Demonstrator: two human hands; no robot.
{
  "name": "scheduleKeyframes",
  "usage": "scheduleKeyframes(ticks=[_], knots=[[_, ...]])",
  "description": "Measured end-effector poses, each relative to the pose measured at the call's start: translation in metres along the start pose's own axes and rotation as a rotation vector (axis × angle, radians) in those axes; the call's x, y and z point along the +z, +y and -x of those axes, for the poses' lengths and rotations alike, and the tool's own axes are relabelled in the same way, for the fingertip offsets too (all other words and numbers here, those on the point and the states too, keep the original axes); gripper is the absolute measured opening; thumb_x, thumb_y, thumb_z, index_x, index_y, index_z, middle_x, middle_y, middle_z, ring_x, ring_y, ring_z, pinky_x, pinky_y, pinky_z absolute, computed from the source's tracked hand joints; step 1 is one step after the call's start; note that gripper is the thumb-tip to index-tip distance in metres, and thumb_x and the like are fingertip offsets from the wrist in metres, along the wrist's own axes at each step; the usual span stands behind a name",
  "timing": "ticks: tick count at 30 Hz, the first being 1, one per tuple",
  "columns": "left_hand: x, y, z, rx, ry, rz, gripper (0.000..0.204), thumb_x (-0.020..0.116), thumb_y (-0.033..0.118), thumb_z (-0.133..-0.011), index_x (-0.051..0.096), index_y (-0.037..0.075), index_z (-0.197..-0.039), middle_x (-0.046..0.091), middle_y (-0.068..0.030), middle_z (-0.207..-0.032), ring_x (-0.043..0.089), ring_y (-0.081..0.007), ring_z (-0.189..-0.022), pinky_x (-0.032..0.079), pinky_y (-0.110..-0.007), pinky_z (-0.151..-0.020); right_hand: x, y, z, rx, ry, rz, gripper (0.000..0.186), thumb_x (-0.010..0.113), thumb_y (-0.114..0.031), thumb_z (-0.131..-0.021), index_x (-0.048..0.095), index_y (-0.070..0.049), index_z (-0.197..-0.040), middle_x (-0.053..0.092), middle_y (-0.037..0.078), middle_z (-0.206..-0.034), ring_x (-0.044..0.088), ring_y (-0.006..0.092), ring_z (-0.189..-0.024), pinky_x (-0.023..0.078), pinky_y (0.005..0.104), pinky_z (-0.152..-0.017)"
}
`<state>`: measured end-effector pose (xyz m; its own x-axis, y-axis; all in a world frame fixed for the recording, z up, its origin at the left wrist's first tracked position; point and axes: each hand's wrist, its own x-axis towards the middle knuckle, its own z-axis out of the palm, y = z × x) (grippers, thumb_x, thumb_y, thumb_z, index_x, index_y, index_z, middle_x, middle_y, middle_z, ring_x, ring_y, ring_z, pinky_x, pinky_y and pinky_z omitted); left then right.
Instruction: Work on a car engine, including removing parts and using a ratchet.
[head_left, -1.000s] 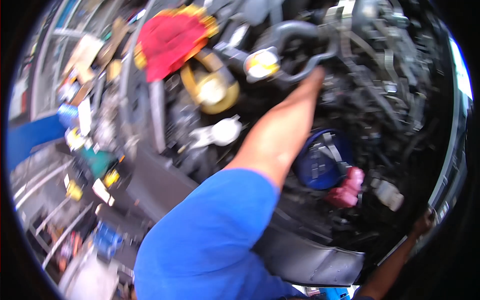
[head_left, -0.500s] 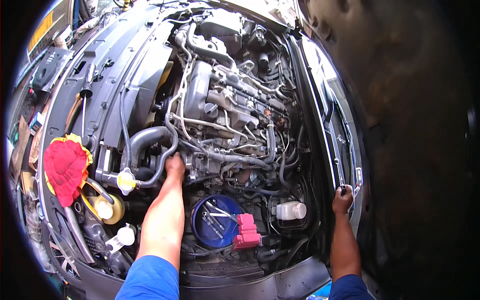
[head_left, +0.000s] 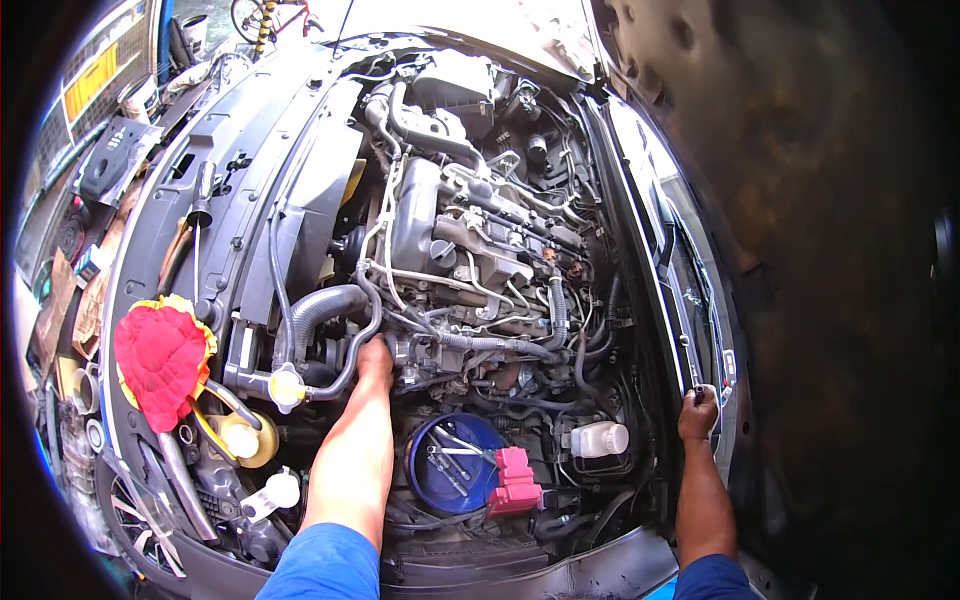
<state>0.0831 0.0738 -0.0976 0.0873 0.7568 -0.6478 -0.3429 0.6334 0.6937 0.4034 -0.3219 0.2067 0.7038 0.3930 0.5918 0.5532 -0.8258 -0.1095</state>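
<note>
My left hand (head_left: 375, 360) reaches down into the engine bay, next to a curved black hose (head_left: 366, 335) and against the side of the engine (head_left: 470, 250). Its fingers are hidden among the parts. At the right, by the base of the windshield (head_left: 690, 290), my right hand (head_left: 697, 416) is closed around a small dark thing, too covered to name. Between my arms a blue round tray (head_left: 425, 488) holds several metal sockets and extension bars (head_left: 450, 462). A pinkish-red plastic cover (head_left: 516, 482) sits at its right rim.
A red cloth with yellow edging (head_left: 165, 360) lies at the left, near a yellowish reservoir (head_left: 262, 440). A long screwdriver-like tool (head_left: 202, 205) rests on the black front panel (head_left: 255, 130). A white fluid reservoir (head_left: 600, 440) stands at the right. The raised hood (head_left: 800, 250) borders the right side.
The view has shifted, so the whole scene sits lower and further right. Both hands stay at about the same spots on the car.
</note>
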Motion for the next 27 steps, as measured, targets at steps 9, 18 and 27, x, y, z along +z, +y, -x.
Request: scheduleKeyframes(ticks=[9, 18, 27], knots=[[0.007, -0.002, -0.008, -0.090, 0.096, -0.172, 0.043, 0.055, 0.020, -0.090, 0.055, -0.003, -0.126, 0.061, -0.0157, -0.124, 0.059, -0.0276, -0.110, 0.045, -0.038, -0.092, 0.002, 0.003, -0.001, 0.004, -0.005, -0.056, 0.011, 0.061, -0.010, -0.082, 0.060, -0.002, -0.090, 0.060, 0.012, -0.075, 0.060, 0.0262, -0.067, 0.048, 0.0388, -0.067], [0.002, 0.004, -0.008, -0.117, -0.026, -0.215, 0.042, 0.049, 0.023, -0.094, 0.056, -0.002, -0.127, 0.058, -0.0164, -0.129, 0.056, -0.0289, -0.117, 0.043, -0.038, -0.096, 0.002, 0.004, -0.001, -0.019, 0.000, -0.039, 0.013, 0.061, -0.010, -0.082, 0.060, -0.002, -0.092, 0.061, 0.013, -0.077, 0.061, 0.0272, -0.069, 0.048, 0.0395, -0.068], [-0.003, -0.006, -0.021, 0.136, -0.061, -0.494, 0.049, 0.042, 0.032, -0.098, 0.052, -0.003, -0.130, 0.052, -0.0219, -0.136, 0.047, -0.0340, -0.128, 0.036, -0.037, -0.105, -0.003, -0.005, 0.000, -0.019, -0.005, -0.031, 0.013, 0.061, -0.011, -0.083, 0.060, -0.002, -0.091, 0.062, 0.015, -0.078, 0.062, 0.0308, -0.071, 0.048, 0.0417, -0.069]])
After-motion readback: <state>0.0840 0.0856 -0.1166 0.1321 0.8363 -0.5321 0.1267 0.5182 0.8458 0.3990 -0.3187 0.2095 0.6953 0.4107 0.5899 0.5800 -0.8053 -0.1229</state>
